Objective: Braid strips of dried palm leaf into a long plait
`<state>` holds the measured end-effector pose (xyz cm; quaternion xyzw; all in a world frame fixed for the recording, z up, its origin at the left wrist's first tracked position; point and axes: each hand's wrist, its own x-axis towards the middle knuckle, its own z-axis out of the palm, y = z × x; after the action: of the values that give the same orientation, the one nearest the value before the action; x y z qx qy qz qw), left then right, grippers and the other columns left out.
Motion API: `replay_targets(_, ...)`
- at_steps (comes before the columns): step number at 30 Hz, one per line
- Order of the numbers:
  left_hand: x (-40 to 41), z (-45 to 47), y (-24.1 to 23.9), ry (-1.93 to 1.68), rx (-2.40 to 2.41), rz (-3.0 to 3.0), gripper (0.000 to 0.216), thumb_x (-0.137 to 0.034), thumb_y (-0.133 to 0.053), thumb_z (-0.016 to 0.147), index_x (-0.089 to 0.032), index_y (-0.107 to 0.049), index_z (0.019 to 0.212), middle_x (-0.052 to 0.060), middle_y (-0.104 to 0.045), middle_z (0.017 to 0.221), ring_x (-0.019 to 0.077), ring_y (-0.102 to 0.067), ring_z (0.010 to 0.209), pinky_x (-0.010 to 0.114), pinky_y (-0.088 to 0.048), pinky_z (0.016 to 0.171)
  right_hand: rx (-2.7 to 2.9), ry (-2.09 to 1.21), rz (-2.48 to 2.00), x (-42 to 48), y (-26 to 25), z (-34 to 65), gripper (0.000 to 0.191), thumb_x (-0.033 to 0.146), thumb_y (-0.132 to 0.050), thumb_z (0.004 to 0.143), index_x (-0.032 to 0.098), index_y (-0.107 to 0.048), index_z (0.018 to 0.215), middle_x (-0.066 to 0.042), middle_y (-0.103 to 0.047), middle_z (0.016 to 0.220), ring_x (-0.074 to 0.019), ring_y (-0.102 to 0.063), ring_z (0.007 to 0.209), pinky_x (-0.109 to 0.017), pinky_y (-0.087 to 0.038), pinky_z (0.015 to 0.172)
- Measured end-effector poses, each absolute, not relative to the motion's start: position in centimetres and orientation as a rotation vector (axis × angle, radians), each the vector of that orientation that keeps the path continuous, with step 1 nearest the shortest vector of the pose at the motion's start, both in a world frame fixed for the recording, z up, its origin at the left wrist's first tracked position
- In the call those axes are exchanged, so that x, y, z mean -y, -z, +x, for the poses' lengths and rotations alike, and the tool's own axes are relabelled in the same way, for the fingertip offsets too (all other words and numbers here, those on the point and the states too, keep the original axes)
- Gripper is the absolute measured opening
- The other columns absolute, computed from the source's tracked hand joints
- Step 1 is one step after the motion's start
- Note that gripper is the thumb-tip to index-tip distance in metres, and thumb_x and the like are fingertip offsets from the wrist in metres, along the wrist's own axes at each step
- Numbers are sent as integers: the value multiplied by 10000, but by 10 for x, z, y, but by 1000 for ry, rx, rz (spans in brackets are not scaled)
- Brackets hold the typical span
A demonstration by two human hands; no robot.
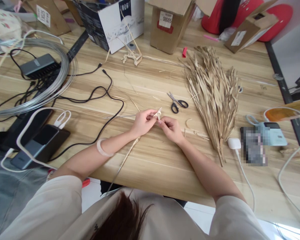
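Note:
Over the middle of the wooden table [155, 163], my left hand [144, 122] is closed on a small pale straw piece [158, 114], folded or woven, with a thin end pointing up. Close beside it, my right hand [171, 129] pinches the lower edge of the same piece between thumb and forefinger. A thin wire partly wrapped in braided straw [129, 154] runs from under my left hand down to the table's front edge. Scissors [175, 102] with black handles lie partly spread just beyond my right hand. To the right lies a bundle of dried leaves [212, 90].
A coil of silver wire [65, 75], black cables [100, 88] and a power bank [40, 146] are on the left. Cardboard boxes [168, 35] stand along the back. On the right are a light-blue device [273, 134] and a white charger [234, 143].

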<state>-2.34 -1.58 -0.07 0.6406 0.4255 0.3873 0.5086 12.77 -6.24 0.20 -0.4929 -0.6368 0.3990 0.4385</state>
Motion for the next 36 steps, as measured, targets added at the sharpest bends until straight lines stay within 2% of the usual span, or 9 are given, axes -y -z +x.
replay_targets(6,16,-24,2,-941,-1050,1558,302,-221,-596,766,-92,-657,1031,88,-724,828,132,-666,705,215,-513,634,1611,-988,-1201,64,-3,127,355,418,-503,880,161,-519,636,26,-445,563,-79,-364,520,-237,-301,508)
replay_targets(11,15,-24,2,-936,-1057,1541,309,-233,-602,765,-88,-656,1033,94,-725,820,137,-670,706,223,-519,642,1625,-1003,-1188,64,-4,128,362,415,-497,883,169,-486,618,31,-410,551,-79,-337,514,-239,-284,497)
replay_targets(16,14,-23,1,-933,-1055,1474,295,-250,-625,751,-96,-664,999,97,-723,831,139,-666,712,212,-514,600,1649,-995,-1203,64,-3,128,386,429,-477,887,181,-433,595,29,-381,556,-85,-322,523,-246,-279,498)
replay_targets(19,14,-23,-1,-910,-1072,1395,287,-256,-652,727,-94,-667,963,85,-714,794,116,-636,631,196,-494,532,1699,-889,-1202,65,-4,127,362,399,-461,896,186,-446,604,25,-396,555,-95,-352,522,-252,-317,508)
replay_targets(21,13,-23,-4,-884,-1066,1332,272,-256,-662,715,-92,-666,932,64,-700,745,87,-591,541,185,-466,481,1727,-729,-1178,65,-5,126,316,356,-465,894,188,-482,627,-10,-497,628,-122,-466,596,-271,-404,577)
replay_targets(23,13,-23,-7,-868,-1045,1289,251,-260,-663,715,-95,-664,904,42,-684,696,61,-541,476,175,-441,451,1730,-564,-1153,66,-5,124,261,309,-480,884,188,-523,657,-71,-599,809,-163,-574,772,-319,-478,712)
replay_targets(26,12,-24,-9,-872,-1030,1280,241,-280,-668,718,-105,-662,884,26,-672,664,48,-509,452,166,-419,438,1729,-432,-1156,66,-3,124,211,254,-493,865,189,-546,671,-121,-627,1011,-203,-613,954,-384,-497,844)
replay_targets(31,12,-24,-9,-846,-1006,1312,264,-347,-657,739,-115,-660,864,29,-671,689,43,-493,445,174,-403,436,1742,-384,-1131,67,0,124,210,218,-518,832,197,-525,623,-123,-665,1026,-224,-641,954,-407,-520,832)
replay_targets(36,11,-25,-9,-847,-983,1315,259,-365,-656,742,-125,-650,838,8,-645,633,45,-483,439,178,-392,439,1723,-398,-1176,67,-2,124,204,233,-531,840,194,-553,641,-130,-674,1029,-210,-663,935,-385,-549,799)
